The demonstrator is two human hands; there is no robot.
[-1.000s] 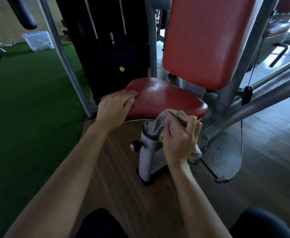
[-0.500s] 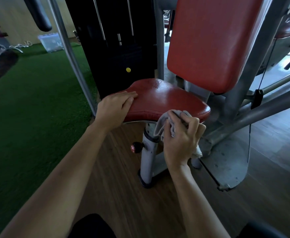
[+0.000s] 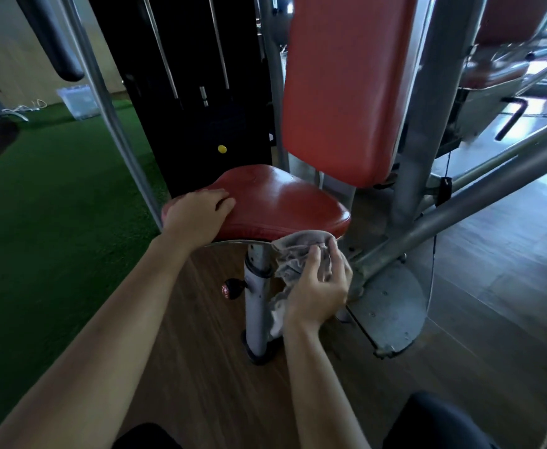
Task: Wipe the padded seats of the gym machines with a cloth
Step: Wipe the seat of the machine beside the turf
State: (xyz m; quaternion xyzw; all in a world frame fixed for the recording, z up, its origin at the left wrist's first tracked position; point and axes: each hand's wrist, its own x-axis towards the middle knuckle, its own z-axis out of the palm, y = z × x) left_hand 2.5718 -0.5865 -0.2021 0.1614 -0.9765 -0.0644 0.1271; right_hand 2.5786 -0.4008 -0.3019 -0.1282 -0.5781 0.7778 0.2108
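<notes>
A red padded seat (image 3: 282, 199) sits on a grey post in the middle of the head view, with a red padded backrest (image 3: 346, 85) upright behind it. My left hand (image 3: 197, 212) rests on the seat's near left corner, its fingers bent over the top surface. My right hand (image 3: 317, 286) grips a bunched grey cloth (image 3: 293, 254) just below the seat's near right edge, beside the post. The cloth's top fold touches the seat's lower rim. Part of the cloth hangs down behind my right hand.
A grey seat post (image 3: 257, 303) with a red-tipped adjustment knob (image 3: 228, 290) stands under the seat. A black weight stack (image 3: 194, 92) rises behind. Grey frame bars (image 3: 460, 215) slant to the right over a wooden floor. Green turf (image 3: 39, 205) covers the left; another red-padded machine (image 3: 499, 69) stands at back right.
My right hand with the cloth has dropped from the seat's front right edge to just under it and turned palm-in. My left hand stays on the seat's left corner.
</notes>
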